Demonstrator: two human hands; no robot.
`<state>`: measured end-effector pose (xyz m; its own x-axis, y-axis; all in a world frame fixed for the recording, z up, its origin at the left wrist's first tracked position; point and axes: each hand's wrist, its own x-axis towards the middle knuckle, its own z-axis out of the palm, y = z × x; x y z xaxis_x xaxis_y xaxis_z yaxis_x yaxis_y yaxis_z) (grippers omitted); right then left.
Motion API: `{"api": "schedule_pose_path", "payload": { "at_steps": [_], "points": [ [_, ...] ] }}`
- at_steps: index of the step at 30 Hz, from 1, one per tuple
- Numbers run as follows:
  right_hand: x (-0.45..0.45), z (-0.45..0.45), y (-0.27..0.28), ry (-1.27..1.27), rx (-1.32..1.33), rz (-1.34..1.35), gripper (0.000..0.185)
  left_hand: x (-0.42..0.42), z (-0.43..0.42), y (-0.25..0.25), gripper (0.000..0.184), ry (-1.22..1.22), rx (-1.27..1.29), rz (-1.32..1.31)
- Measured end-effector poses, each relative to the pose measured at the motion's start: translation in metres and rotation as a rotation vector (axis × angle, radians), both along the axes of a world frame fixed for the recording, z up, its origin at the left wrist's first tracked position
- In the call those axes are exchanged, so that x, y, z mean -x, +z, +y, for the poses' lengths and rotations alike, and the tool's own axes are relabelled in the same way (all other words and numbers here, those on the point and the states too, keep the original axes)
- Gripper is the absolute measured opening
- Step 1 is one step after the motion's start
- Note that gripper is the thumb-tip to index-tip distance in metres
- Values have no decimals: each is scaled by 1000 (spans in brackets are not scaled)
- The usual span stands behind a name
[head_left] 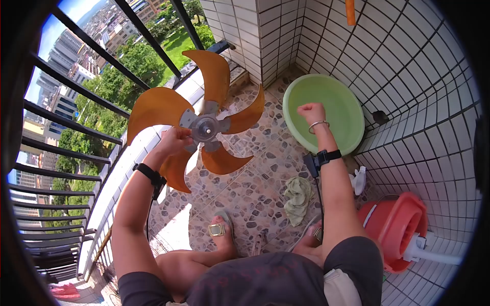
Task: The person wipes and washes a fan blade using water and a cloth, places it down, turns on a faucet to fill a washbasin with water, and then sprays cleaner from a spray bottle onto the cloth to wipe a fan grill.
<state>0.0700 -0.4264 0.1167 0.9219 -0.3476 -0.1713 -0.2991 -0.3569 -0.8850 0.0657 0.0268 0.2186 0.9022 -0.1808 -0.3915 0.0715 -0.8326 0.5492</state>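
My one dark shirt (pixel 245 280) fills the bottom of my view, and from its two sleeves my two arms reach forward. My left hand (pixel 177 141) is closed, its fingers gripping the fan wheel (pixel 204 128) beside the hub. The wheel is tilted above the floor, beside the railing, and has five amber blades around one grey metal hub. My right hand (pixel 311 112) is curled into a fist over the basin; I cannot tell whether anything small is inside it. I wear two black wrist straps, one per arm, and one bangle (pixel 319 125) on the right wrist.

One pale green basin (pixel 337 94) stands by the tiled wall (pixel 423 102). Nearer me, one crumpled cloth (pixel 298 200) lies on the pebble-patterned floor (pixel 255 188), with one white bottle (pixel 359 181) to its right and one red bucket (pixel 414 205) below that. My two feet wear two sandals, the left showing one square buckle (pixel 216 230). One orange pipe (pixel 350 13) hangs at the top; trees and buildings show beyond the black railing (pixel 92 43).
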Motion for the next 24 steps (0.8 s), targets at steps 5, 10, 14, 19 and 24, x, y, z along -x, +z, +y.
{"api": "schedule_pose_path", "payload": {
  "at_steps": [5,10,14,19,24],
  "points": [
    [12,84,43,227,357,-625,19,-11,-7,51,28,-235,-282,-107],
    [37,161,58,311,943,-577,29,-4,-24,86,21,-511,-470,-214],
    [40,185,78,791,777,-180,33,16,-9,104,18,-550,-455,-264],
    [48,212,46,928,641,-356,26,42,29,111,14,-455,-424,-190],
    [67,228,39,969,599,-372,25,79,45,102,16,-379,-403,-249]
  ]
}}
